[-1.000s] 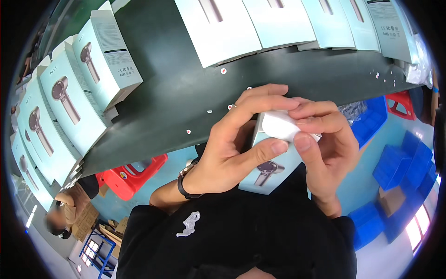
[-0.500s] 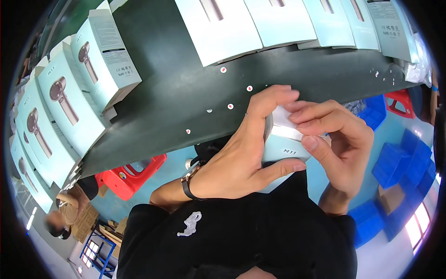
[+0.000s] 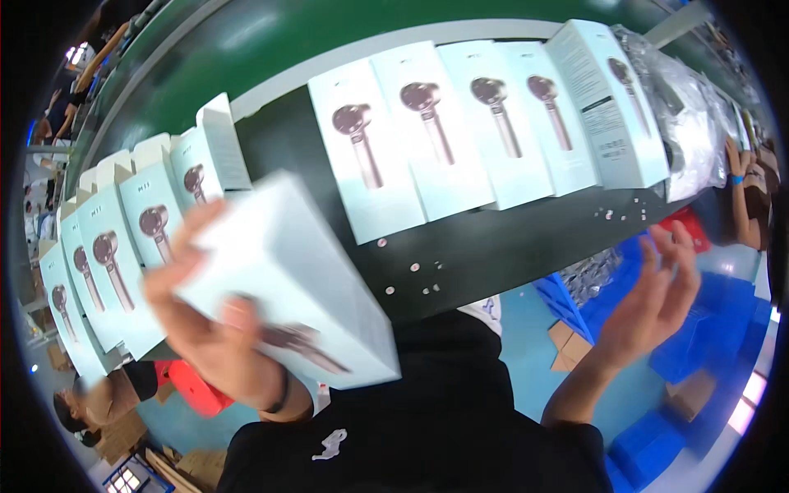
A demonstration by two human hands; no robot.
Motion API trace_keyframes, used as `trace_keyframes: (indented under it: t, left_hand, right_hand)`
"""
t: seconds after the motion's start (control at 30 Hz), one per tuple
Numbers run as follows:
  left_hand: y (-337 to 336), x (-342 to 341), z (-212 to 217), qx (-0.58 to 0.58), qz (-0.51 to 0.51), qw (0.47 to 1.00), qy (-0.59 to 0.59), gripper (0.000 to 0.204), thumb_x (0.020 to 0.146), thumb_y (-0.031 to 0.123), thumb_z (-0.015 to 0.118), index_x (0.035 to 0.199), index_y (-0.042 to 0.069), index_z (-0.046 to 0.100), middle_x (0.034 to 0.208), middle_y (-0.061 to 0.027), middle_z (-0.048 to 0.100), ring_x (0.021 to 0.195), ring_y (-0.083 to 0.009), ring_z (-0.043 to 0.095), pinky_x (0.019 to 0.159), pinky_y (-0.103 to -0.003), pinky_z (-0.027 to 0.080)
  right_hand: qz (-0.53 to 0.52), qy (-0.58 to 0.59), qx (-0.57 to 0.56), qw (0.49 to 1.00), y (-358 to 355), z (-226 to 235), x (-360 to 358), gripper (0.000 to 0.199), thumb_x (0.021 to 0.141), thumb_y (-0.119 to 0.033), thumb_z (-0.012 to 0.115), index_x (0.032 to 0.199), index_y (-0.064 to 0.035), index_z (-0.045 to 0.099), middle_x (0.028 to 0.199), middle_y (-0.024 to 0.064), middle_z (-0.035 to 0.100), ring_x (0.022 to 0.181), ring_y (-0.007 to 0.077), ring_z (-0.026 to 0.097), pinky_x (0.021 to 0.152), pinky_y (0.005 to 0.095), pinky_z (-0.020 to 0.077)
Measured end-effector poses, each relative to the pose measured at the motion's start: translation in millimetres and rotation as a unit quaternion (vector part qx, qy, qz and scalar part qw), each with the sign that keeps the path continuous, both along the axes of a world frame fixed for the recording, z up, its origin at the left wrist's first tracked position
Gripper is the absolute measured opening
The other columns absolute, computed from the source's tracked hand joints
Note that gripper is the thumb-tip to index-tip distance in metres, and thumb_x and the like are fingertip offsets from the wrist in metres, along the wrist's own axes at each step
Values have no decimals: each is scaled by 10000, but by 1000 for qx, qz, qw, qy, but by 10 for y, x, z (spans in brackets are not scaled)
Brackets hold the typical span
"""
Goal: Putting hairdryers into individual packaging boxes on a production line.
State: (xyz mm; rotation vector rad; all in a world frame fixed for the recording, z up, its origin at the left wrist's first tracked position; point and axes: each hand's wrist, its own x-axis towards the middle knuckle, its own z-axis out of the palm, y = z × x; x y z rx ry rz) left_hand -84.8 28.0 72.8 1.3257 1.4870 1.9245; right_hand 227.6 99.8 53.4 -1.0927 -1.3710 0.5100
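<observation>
The left hand [image 3: 218,341] holds a pale blue box [image 3: 292,287] with a picture of a hair dryer on it. The thumb lies across the printed face; the other fingers wrap the far edge, clamped on the box. The box is blurred, tilted, raised above the dark table [image 3: 493,246], in front of the person's chest.

The right hand [image 3: 653,300] is empty. Its palm faces inward, with the fingers spread apart and slightly curled. It hangs off the near edge of the table, well apart from the box.

On the table, a row of matching boxes [image 3: 460,131] lies flat along the far side. A second row of boxes [image 3: 107,255] stands at the left end. Small round stickers [image 3: 415,279] lie scattered on the bare table surface. Blue crates [image 3: 707,329] sit on the floor at the right.
</observation>
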Motion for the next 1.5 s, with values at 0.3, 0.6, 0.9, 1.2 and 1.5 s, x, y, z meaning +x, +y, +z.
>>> trace_keyframes:
  t: [0.3,0.6,0.9,1.2,1.5]
  left_hand:
    - [1433,523,227,-74,-88,982,-148,415,916,209,578,1222,-38,448,1161,-207,586,1036,-260,619,822,-344,498]
    - [1740,1196,-50,-126,-228,945,199,612,928,300,576,1387,3,301,1209,-257,542,822,-210,584,809,-325,459]
    - [1632,1349,-100,-89,-154,950,258,495,936,231,574,1344,-6,425,1324,-332,445,1023,-198,572,820,-274,473]
    - [1432,1230,-120,-70,-71,965,242,485,866,215,637,1268,-1,472,1316,-391,389,914,-404,622,789,-399,491]
    - [413,31,508,-85,164,913,363,465,766,211,700,1168,35,544,1212,-201,545,1105,-372,532,893,-444,458]
  right_hand:
    - [164,102,-83,978,1149,-165,254,694,918,-538,469,1387,-33,391,1372,160,449,1269,255,434,1055,368,316]
    - [174,243,-216,930,1358,-274,300,612,940,-410,507,1319,64,432,1324,151,507,1233,234,476,1056,330,317]
    - [233,124,-223,938,1379,-193,180,630,923,-459,492,1282,59,481,1259,144,549,1171,206,510,1010,313,341]
    - [251,65,-282,924,1382,-275,251,560,908,-410,536,1270,16,507,1188,53,557,1110,139,478,968,268,333]
    - [-121,-296,-24,947,1393,-282,1645,437,955,-254,525,1311,-2,497,1324,152,519,1231,282,465,1062,374,306]
